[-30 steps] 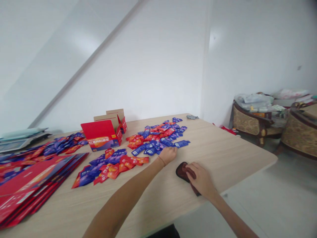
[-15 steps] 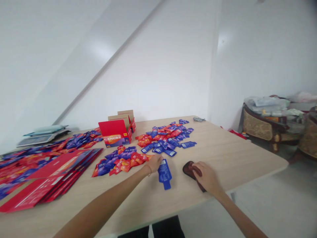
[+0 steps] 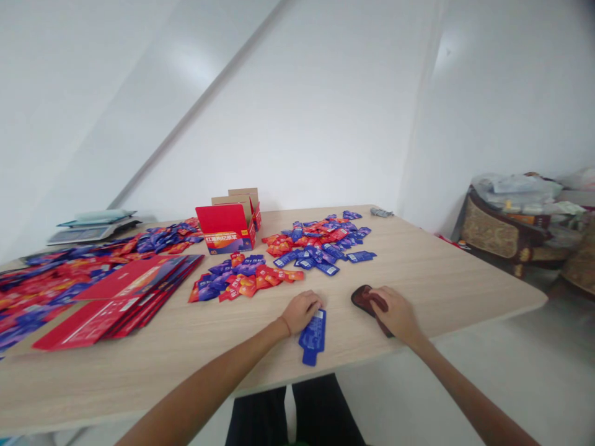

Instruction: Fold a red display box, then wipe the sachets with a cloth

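Note:
My left hand (image 3: pixel 303 311) pinches the top edge of a blue sachet (image 3: pixel 314 337), its narrow spout end towards me. The sachet lies on or very close to the table; I cannot tell which. To its right, my right hand (image 3: pixel 395 314) is closed around a dark brown, long object (image 3: pixel 361 298) with a rounded end; its kind is unclear and the palm covers part of it. Beyond my hands lie a small heap of red and purple sachets (image 3: pixel 244 279) and a larger heap of blue and red sachets (image 3: pixel 316 241).
Flattened red cartons (image 3: pixel 125 291) are stacked at left, beside many spread sachets (image 3: pixel 60 279). Open red boxes (image 3: pixel 227 232) stand towards the wall. A grey crumpled thing (image 3: pixel 381 212) lies at the far table edge. Right of the table (image 3: pixel 446 297) stands a loaded armchair (image 3: pixel 493 229).
My left hand has drawn the blue sachet slightly nearer the table's front edge, and the sachet has turned a little. My right hand keeps its grip on the brown object. The view has shifted.

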A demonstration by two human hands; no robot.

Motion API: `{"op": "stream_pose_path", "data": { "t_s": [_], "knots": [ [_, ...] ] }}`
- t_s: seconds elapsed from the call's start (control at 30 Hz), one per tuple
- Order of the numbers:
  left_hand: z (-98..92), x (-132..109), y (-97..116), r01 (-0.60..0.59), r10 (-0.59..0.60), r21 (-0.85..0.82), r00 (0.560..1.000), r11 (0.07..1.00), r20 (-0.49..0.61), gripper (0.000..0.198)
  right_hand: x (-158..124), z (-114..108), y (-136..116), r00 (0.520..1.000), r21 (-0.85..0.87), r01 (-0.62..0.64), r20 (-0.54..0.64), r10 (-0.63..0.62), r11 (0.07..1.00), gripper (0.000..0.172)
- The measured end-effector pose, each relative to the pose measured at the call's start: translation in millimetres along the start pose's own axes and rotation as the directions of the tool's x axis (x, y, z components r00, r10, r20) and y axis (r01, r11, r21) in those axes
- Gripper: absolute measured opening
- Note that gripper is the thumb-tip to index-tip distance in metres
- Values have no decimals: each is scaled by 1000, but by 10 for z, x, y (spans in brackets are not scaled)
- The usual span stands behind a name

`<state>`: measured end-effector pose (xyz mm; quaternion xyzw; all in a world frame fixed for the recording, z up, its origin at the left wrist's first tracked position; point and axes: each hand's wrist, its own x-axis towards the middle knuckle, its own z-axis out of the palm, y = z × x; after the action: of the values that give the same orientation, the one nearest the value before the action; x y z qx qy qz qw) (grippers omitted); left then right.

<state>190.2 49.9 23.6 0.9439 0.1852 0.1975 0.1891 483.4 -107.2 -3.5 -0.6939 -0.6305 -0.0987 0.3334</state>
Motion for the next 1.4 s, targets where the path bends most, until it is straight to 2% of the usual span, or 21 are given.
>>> {"op": "stream_pose_path", "data": {
  "t_s": [0.1, 0.17, 0.27, 0.3, 0.37, 0.4, 0.53, 0.6, 0.7, 0.77, 0.83, 0.97, 1.07, 1.2, 1.27, 1.4],
  "knots": [
    [-112, -25, 36, -11, 10, -19, 999, 1000, -40, 24, -2, 4, 14, 1000, -13, -1, -2, 0, 1000, 23],
    [-234, -130, 123, -21, 20, -20, 997, 1000, -79, 26, -5, 16, 28, 1000, -16, 0, 4, 0, 1000, 24],
    [-405, -460, 352, -106, 104, -22, 992, 994, -68, 26, -11, 33, 46, 1000, -15, -1, 10, 1, 1000, 25],
    [-440, -600, 437, -204, 204, -9, 979, 979, -9, 26, -12, 35, 53, 1000, -15, 1, 13, -1, 1000, 25],
    [-464, -882, 584, -358, 353, 31, 930, 933, 101, 27, -9, 33, 68, 1000, -13, 7, 21, -6, 1000, 25],
    [-455, -1007, 634, -396, 388, 64, 915, 916, 111, 27, -2, 28, 73, 1000, -14, 10, 25, -9, 1000, 25],
    [-346, -1315, 655, -411, 407, 200, 911, 889, 62, 28, 78, -20, 17, 999, -9, 9, 45, -9, 1000, 25],
    [-283, -1368, 598, -380, 387, 241, 922, 893, 16, 25, 146, -60, -111, 1000, 6, -15, 0, 15, 1000, 24],
    [-208, -1398, 514, -337, 357, 244, 933, 909, -45, 25, 253, -142, -471, 992, 79, -27, -123, 37, 997, 22],
    [-177, -1412, 482, -338, 363, 231, 929, 912, -73, 25, 305, -209, -802, 986, 159, 32, -167, -5, 987, 20],
    [-163, -1427, 470, -351, 378, 232, 922, 907, -84, 24, 330, -269, -1163, 985, 225, 107, -157, -73, 969, 20],
    [-148, -1456, 461, -372, 398, 238, 914, 897, -73, 26, 301, -281, -1788, 977, 273, 209, -7, -215, 939, 20],
    [-125, -1464, 447, -380, 405, 223, 911, 898, -80, 27, 237, -154, -2029, 946, 259, 227, 170, -275, 939, 22],
    [-111, -1456, 442, -370, 390, 200, 918, 907, -69, 24, 133, 107, -2044, 885, 250, 209, 364, -291, 946, 23],
    [-118, -1452, 446, -373, 390, 195, 919, 907, -58, 24, 91, 217, -1991, 868, 223, 224, 397, -298, 949, 20],
    [-123, -1464, 443, -381, 398, 198, 916, 903, -53, 28, 129, 333, -1878, 861, 92, 319, 388, -329, 943, 16]
  ]
}}
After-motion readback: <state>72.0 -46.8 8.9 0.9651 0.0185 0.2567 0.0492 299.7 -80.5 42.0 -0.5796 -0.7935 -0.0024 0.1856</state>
